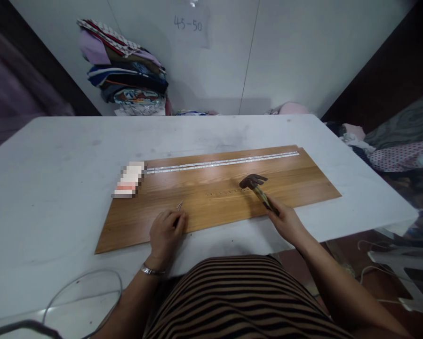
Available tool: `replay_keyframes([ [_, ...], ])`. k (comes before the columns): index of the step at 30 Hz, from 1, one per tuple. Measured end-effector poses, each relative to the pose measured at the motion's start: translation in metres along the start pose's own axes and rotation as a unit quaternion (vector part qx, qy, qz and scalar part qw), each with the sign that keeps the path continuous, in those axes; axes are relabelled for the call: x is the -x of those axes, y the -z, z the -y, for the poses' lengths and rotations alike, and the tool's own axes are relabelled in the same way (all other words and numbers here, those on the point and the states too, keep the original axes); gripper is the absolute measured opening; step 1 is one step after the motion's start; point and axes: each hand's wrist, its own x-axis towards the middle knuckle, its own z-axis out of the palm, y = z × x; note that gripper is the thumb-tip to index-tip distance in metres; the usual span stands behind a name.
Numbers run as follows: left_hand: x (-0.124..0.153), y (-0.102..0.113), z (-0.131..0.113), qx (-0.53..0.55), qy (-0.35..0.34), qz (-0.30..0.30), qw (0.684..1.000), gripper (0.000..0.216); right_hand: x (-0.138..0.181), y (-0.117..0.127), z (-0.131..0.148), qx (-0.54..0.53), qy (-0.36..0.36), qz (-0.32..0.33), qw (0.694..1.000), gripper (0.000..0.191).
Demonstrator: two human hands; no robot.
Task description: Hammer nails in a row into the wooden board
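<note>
My right hand (285, 221) grips a claw hammer (262, 197) by its yellowish handle. Its dark head hangs over the right part of a wood-grain board (197, 214), near the end of a row of small nails or marks (227, 191). My left hand (166, 230) rests on the board's near edge with its fingers curled closed. A couple of thin nails (179, 205) show just beyond those fingers; whether they are held or lie on the board is unclear. The inside of the left hand is hidden.
Two thin white strips (218, 163) run along the board's far side. A blurred white packet (129, 180) lies at its left end. The board lies on a white table (66, 188). Folded clothes (126, 70) are stacked behind; a grey cable (82, 273) loops at front left.
</note>
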Motion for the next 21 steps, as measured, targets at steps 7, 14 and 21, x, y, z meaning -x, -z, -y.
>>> replay_keyframes([
  [7, 0.0011, -0.0011, 0.0014, 0.002, 0.002, 0.001, 1.0, 0.031, -0.0005, -0.0017, 0.0003, 0.006, -0.003, 0.011, 1.0, 0.055],
  [14, 0.0001, -0.0002, 0.0009, -0.001, 0.001, 0.002, 1.0, 0.031, -0.0003, -0.0014, -0.0002, 0.01, 0.004, 0.011, 1.0, 0.052],
  [21, 0.0008, -0.002, 0.0018, -0.004, 0.002, 0.0, 1.0, 0.029, -0.0008, -0.0003, 0.0016, 0.003, 0.006, -0.001, 1.0, 0.054],
])
